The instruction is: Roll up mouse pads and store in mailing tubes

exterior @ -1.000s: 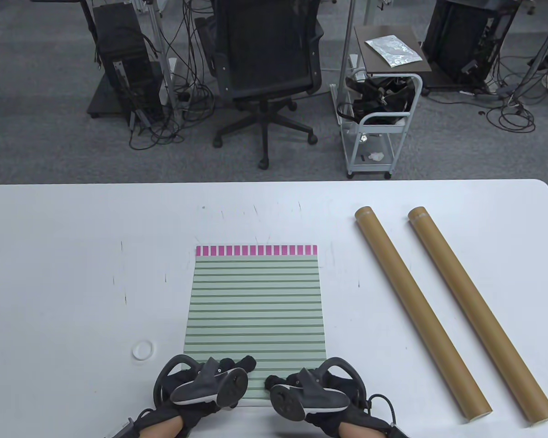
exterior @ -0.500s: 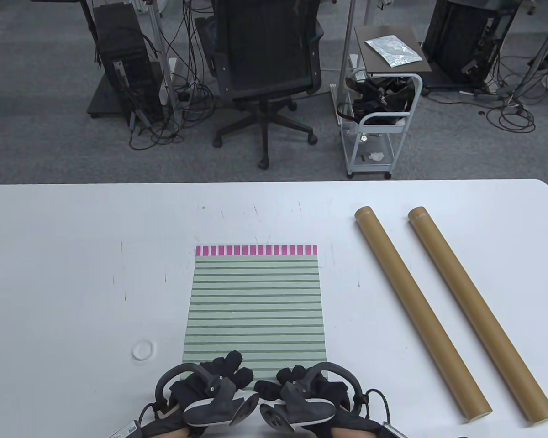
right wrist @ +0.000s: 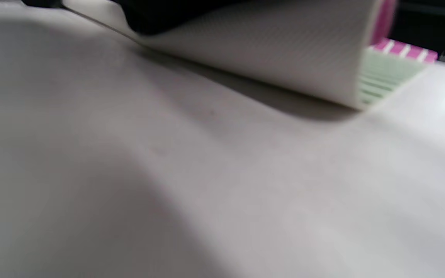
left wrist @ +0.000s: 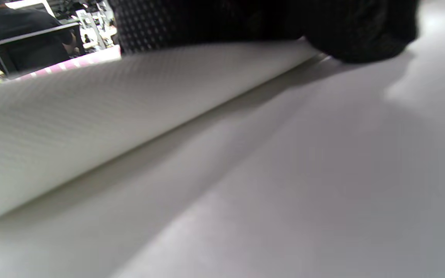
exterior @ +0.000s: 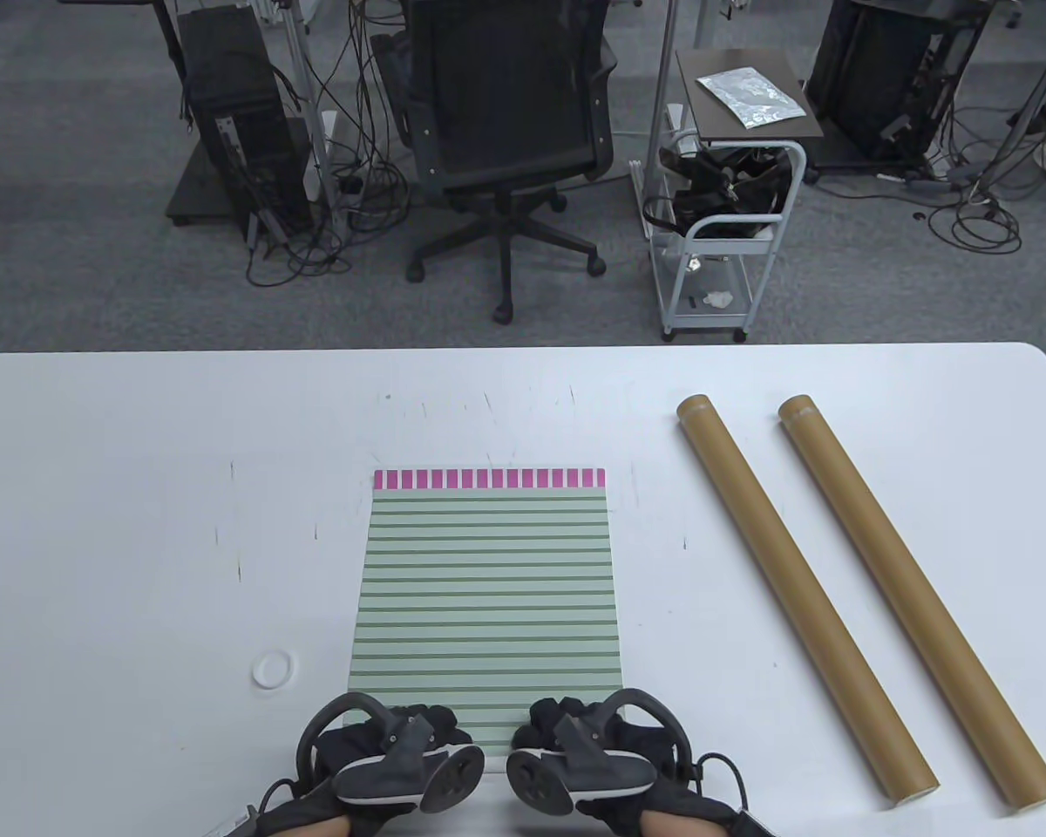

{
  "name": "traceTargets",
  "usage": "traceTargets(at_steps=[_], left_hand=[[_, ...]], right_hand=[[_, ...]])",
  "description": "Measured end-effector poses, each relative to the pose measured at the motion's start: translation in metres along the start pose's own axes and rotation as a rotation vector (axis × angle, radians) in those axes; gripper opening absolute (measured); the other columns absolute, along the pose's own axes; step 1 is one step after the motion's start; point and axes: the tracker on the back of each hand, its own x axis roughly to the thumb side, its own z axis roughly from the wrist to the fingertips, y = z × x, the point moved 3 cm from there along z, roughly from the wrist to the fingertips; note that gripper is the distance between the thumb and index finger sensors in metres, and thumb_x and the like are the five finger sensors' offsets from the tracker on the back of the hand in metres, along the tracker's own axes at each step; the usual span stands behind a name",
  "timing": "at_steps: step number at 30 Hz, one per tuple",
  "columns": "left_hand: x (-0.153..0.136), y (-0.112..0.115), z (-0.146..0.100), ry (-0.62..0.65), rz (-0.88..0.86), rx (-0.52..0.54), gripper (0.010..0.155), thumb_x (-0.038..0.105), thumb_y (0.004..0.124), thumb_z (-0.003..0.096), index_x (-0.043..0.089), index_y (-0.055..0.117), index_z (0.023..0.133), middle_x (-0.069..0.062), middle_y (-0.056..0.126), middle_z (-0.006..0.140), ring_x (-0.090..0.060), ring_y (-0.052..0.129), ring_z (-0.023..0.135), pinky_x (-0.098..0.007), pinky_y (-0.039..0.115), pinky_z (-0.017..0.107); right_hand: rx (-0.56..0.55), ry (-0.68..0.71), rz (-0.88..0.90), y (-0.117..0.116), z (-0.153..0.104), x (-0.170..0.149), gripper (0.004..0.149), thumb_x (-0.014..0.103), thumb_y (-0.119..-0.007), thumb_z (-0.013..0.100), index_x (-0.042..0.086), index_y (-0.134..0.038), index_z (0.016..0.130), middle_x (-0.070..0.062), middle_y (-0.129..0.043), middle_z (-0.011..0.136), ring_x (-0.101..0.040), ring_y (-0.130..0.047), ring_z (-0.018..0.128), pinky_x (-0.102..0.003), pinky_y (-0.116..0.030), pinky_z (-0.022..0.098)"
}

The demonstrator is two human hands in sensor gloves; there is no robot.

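Observation:
A green striped mouse pad (exterior: 488, 584) with a pink band at its far edge lies flat on the white table (exterior: 139, 488). Its near edge is curled up off the table, showing its pale underside in the left wrist view (left wrist: 91, 116) and the right wrist view (right wrist: 284, 50). My left hand (exterior: 401, 741) and my right hand (exterior: 575, 737) hold that near edge side by side, fingers curled over it. Two brown mailing tubes (exterior: 802, 593) (exterior: 915, 602) lie diagonally to the right of the pad, untouched.
A small clear round cap (exterior: 274, 670) lies on the table left of the pad's near corner. An office chair (exterior: 506, 131) and a cart (exterior: 723, 227) stand on the floor beyond the far table edge.
Both hands drew back to the pad's near edge and closed over it. The edge has lifted and begun to curl. The tubes have not moved.

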Motion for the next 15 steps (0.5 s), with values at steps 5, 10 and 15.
traceTargets(at_steps=[5, 10, 15], left_hand=[[-0.002, -0.005, -0.004, 0.001, -0.024, 0.062, 0.045, 0.051, 0.082, 0.0327, 0.040, 0.080, 0.076, 0.013, 0.090, 0.075, -0.014, 0.100, 0.061, -0.022, 0.089, 0.044], [-0.006, -0.008, -0.004, -0.014, -0.030, 0.077, 0.041, 0.049, 0.080, 0.0353, 0.038, 0.085, 0.075, 0.011, 0.095, 0.072, -0.013, 0.102, 0.060, -0.021, 0.090, 0.041], [-0.010, -0.010, -0.003, -0.048, -0.028, 0.044, 0.042, 0.049, 0.077, 0.0362, 0.038, 0.084, 0.076, 0.011, 0.097, 0.068, -0.011, 0.104, 0.054, -0.016, 0.092, 0.034]], right_hand=[[0.027, -0.004, 0.161, 0.003, -0.001, -0.010, 0.055, 0.047, -0.072, 0.043, 0.022, -0.067, 0.091, -0.009, -0.078, 0.079, -0.023, -0.086, 0.054, -0.040, -0.079, 0.047], [-0.003, -0.017, 0.000, 0.008, -0.002, -0.006, 0.051, 0.039, -0.077, 0.042, 0.025, -0.068, 0.090, -0.003, -0.083, 0.078, -0.019, -0.090, 0.057, -0.038, -0.080, 0.051], [-0.046, -0.021, -0.090, 0.014, -0.003, -0.001, 0.046, 0.032, -0.071, 0.046, 0.019, -0.072, 0.090, -0.004, -0.087, 0.077, -0.020, -0.093, 0.058, -0.036, -0.082, 0.050]])
